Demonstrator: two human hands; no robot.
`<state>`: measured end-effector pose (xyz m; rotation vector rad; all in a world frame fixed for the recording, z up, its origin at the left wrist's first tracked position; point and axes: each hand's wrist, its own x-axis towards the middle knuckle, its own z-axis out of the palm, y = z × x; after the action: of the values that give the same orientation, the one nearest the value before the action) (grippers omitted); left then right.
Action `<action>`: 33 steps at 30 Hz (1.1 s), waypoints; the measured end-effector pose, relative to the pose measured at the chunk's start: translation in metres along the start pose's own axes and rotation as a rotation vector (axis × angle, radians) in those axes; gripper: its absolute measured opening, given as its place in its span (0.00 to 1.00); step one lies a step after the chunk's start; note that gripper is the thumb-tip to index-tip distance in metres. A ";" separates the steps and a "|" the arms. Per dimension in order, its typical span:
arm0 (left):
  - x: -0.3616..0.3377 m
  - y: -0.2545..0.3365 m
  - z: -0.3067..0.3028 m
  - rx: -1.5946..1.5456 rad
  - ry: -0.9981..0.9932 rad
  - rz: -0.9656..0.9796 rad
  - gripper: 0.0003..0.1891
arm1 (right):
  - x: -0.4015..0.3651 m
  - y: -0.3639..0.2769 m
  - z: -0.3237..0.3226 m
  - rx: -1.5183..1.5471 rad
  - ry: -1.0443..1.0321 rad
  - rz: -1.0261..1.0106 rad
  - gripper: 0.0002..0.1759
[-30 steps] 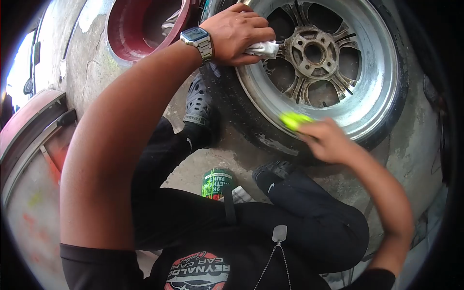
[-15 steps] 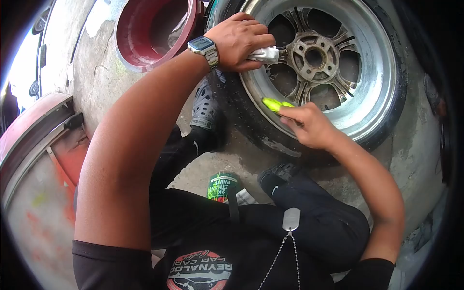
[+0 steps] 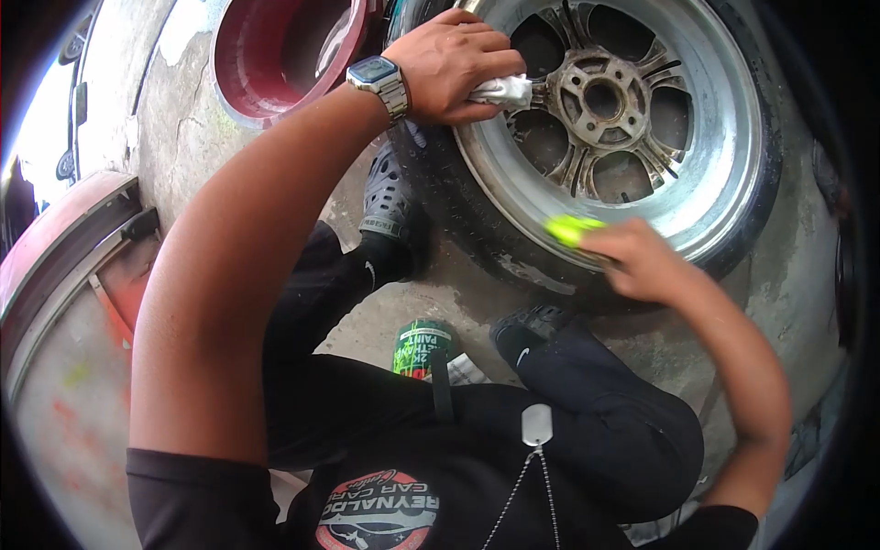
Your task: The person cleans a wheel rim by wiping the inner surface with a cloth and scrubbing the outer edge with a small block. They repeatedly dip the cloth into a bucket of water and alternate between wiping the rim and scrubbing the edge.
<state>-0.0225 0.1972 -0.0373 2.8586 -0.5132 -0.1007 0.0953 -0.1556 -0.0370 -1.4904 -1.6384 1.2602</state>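
Observation:
A silver alloy wheel (image 3: 720,170) with a black tire (image 3: 449,197) lies on the floor before me, its hub and spokes stained brown. My left hand (image 3: 458,69), with a watch on the wrist, is closed on a crumpled white cloth (image 3: 502,91) at the wheel's left side, near the end of a spoke. Closer to me, my right hand (image 3: 642,261) grips a bright yellow-green hand tool (image 3: 570,229) against or just over the near rim edge. Motion blurs this tool, and its exact kind does not show.
A red, empty-centred wheel barrel or tub (image 3: 247,69) stands at the upper left. A green paint can (image 3: 423,344) sits between my legs, beside folded paper or cloth (image 3: 463,369). At far left lies a red and grey painted panel (image 3: 69,367). My shoes flank the tire's near side.
My right hand and the yellow-green tool have moved right and toward me along the near rim edge. My left hand stays at the wheel's left with the cloth.

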 end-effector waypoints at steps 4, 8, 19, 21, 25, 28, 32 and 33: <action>0.006 -0.002 -0.010 -0.073 -0.038 0.015 0.27 | -0.043 -0.011 -0.034 -0.117 -0.085 0.071 0.29; 0.004 -0.002 -0.004 -0.005 -0.007 0.031 0.26 | 0.062 -0.005 0.045 -0.009 0.312 -0.024 0.26; 0.007 0.001 -0.007 -0.020 -0.049 0.020 0.26 | 0.019 -0.014 0.032 -0.011 0.140 -0.035 0.26; 0.007 0.003 -0.004 -0.011 0.001 0.028 0.26 | 0.090 -0.023 0.053 0.075 0.521 -0.042 0.25; 0.003 0.001 -0.005 -0.044 -0.041 0.010 0.25 | 0.017 -0.008 0.010 -0.084 0.011 0.000 0.29; 0.004 -0.004 0.000 -0.032 -0.008 0.016 0.26 | -0.040 -0.003 -0.020 -0.106 -0.067 -0.017 0.31; 0.008 -0.003 -0.005 -0.039 -0.061 0.015 0.27 | 0.019 -0.007 0.029 -0.075 0.086 -0.099 0.29; 0.006 -0.003 -0.004 -0.035 -0.054 0.013 0.27 | 0.058 -0.007 0.045 -0.084 0.271 -0.124 0.26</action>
<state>-0.0152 0.1982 -0.0343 2.8243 -0.5356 -0.1840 0.0411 -0.1104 -0.0578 -1.5100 -1.5909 0.8896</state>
